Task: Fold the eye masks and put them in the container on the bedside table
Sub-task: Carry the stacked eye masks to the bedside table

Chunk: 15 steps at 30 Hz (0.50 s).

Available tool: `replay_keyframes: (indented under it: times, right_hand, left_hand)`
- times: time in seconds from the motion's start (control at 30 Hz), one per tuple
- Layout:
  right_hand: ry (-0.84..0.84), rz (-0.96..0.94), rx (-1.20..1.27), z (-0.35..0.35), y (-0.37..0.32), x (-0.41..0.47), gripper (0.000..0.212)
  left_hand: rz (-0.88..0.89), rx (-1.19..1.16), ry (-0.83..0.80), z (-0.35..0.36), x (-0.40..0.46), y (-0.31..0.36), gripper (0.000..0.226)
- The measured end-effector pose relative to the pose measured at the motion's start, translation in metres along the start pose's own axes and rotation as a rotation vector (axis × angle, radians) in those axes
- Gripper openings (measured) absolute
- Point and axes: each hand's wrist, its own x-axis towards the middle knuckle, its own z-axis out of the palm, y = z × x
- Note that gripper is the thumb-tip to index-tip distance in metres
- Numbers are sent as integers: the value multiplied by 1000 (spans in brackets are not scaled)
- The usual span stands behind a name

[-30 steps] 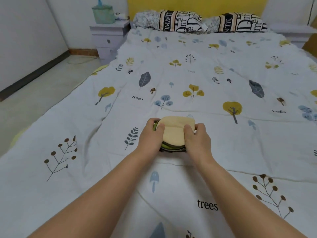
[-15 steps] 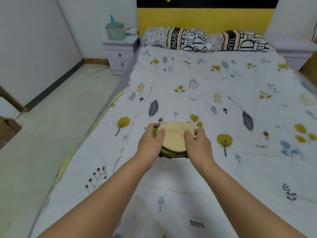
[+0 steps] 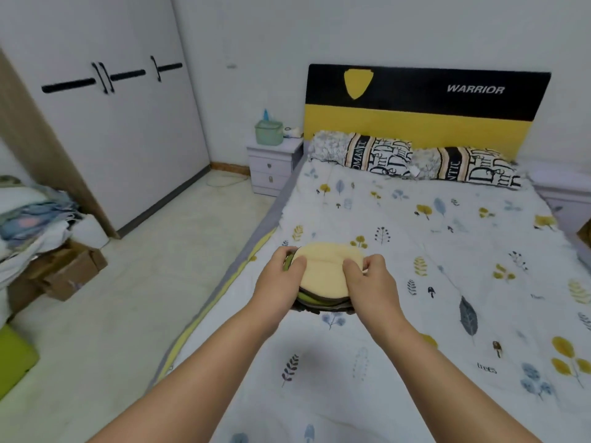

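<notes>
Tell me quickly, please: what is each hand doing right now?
Left hand: closed on the left side of the folded eye masks.
Right hand: closed on the right side of the same stack.

A white wardrobe (image 3: 105,129) with black handles stands far left of the hands. Ahead, a black-and-yellow headboard (image 3: 425,107) meets the white wall (image 3: 271,43). Pale floor (image 3: 128,282) runs leftward; cardboard boxes (image 3: 64,270) sit there.

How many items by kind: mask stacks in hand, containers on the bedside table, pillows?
Stack of folded eye masks, held between left hand and right hand: 1
Green container on bedside table: 1
Pillows: 2
Total: 4
</notes>
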Motion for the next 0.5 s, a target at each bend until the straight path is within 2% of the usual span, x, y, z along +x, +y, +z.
replay_keyframes:
  times: [0.1, 0.23, 0.5]
  right_hand:
    - [-46, -30, 27, 3, -29, -9, 18]
    - [-100, -38, 56, 15, -57, -26, 20]
    - [-190, -81, -9, 63, -99, -48, 23]
  left_hand:
    - [8, -19, 56, -20, -12, 19, 26]
    - [9, -69, 89, -50, -27, 33, 18]
    - [-25, -109, 122, -120, -40, 28, 13]
